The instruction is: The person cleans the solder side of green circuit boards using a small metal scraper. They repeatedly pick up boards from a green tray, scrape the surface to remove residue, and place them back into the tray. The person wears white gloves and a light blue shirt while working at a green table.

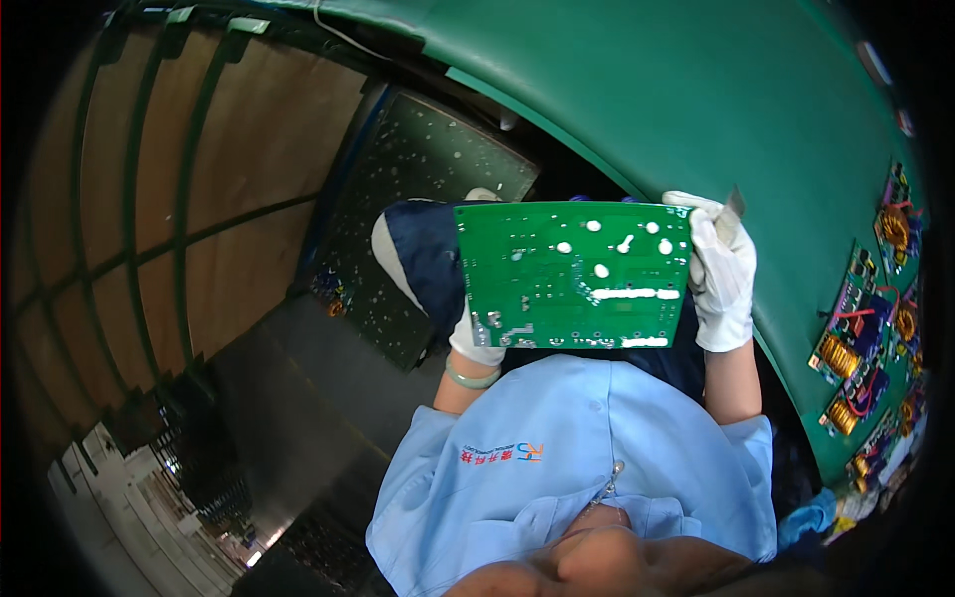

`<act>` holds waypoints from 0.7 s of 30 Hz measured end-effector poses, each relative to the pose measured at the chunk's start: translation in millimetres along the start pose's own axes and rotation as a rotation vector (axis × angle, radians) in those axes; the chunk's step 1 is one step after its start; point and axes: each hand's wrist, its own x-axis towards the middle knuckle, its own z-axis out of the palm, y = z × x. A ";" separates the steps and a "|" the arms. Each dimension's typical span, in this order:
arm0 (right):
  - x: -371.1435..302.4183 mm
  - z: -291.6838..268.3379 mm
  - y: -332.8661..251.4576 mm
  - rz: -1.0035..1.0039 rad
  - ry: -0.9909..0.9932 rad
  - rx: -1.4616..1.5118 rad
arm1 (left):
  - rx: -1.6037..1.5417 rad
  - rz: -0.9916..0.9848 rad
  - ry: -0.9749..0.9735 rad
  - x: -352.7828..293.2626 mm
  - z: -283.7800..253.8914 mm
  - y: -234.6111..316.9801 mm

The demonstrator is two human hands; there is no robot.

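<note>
A green circuit board is held up in front of my chest, its solder side facing me, with several white patches and shiny solder strips on it. My left hand, in a white glove, grips the board's lower left side; most of its fingers are hidden behind the board. At the upper right edge, my gloved right hand has its fingers curled round the board. A flat grey piece, perhaps a blade, sticks up from the same hand; its kind is unclear.
A green-topped table spans the top and right. Along its right side lie several populated circuit boards with copper coils and wires. Brown panels in a green frame stand at left. Below is a speckled dark board.
</note>
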 end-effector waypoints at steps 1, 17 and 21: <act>1.0 4.7 1.4 -0.031 0.047 0.018 | 0.017 0.015 -0.006 2.0 1.6 4.4; 4.1 5.8 7.7 -0.111 0.073 0.035 | 0.073 0.080 -0.047 11.7 15.8 16.8; 3.6 10.4 5.7 -0.124 0.074 0.077 | 0.078 0.089 -0.046 12.1 16.9 17.1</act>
